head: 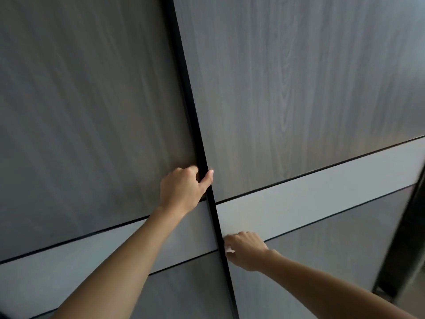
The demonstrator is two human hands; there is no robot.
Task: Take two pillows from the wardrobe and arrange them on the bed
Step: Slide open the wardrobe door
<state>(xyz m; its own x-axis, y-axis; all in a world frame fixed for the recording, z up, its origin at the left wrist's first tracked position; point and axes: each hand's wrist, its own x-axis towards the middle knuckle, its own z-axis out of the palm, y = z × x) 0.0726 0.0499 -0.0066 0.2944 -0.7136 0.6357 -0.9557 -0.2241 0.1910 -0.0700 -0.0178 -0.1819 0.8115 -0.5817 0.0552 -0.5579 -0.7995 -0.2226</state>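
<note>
Head view, your left hand (184,189) curled around the black door edge (202,157) of the grey wardrobe (299,88), your right hand (245,249) lower, fingertips pinching that same edge, doors closed, pillows unseen

Text on the wardrobe doors (299,88): we read none; we see only grey wood grain.
Text on the pale bands (322,199) across the doors: we find no letters, numbers or brand marks.
Text on the black edge strip (195,125) between the doors: we see no label or sign.
Elsewhere: we can read nothing.
</note>
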